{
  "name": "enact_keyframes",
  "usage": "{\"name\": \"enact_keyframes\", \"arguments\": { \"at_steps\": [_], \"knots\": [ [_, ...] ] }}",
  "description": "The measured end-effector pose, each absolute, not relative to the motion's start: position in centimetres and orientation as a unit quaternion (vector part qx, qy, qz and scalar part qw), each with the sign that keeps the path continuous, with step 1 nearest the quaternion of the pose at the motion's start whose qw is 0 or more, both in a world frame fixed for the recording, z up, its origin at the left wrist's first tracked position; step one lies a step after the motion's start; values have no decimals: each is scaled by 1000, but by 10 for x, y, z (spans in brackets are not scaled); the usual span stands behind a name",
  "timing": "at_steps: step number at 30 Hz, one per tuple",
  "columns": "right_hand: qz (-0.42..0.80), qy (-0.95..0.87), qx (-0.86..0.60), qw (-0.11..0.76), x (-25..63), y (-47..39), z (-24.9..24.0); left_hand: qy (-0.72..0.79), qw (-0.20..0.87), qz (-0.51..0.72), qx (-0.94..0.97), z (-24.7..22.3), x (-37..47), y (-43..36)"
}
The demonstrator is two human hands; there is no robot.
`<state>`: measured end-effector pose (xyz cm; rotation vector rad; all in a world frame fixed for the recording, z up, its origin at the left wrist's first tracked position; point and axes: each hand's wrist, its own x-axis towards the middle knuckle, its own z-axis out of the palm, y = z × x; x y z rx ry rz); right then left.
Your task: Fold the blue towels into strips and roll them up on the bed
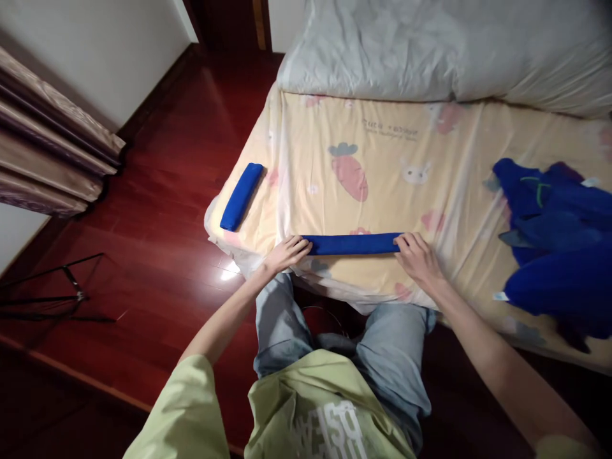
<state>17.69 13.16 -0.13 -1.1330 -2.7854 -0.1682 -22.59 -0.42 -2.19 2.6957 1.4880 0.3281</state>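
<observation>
A long, narrow folded strip of blue cloth (352, 244) lies flat across the near edge of the bed. My left hand (288, 252) has its fingers closed on the strip's left end. At the right end, my right hand (417, 255) grips the cloth between thumb and fingers. A shorter blue folded bundle (241, 196) rests slantwise near the bed's left corner, touched by neither hand. Farther right, a loose pile of blue clothes (564, 236) with a green cord and white tags lies crumpled.
The bed (382, 166) has a yellow sheet with carrot and rabbit prints. A grey quilt (421, 48) lies along its far side. On the dark red floor (157, 210) at left stand black tripod legs (71, 296), below a striped curtain (48, 146).
</observation>
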Motion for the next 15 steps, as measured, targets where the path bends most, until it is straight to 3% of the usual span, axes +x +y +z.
{"name": "enact_keyframes", "arguments": {
  "at_steps": [7,15],
  "knots": [
    [-39,-962,-250,102,0,245,50,529,-37,235,815,-45,-287,-80],
    [-26,-988,-126,86,-227,304,20,624,-67,306,716,-75,-340,-88]
  ]
}}
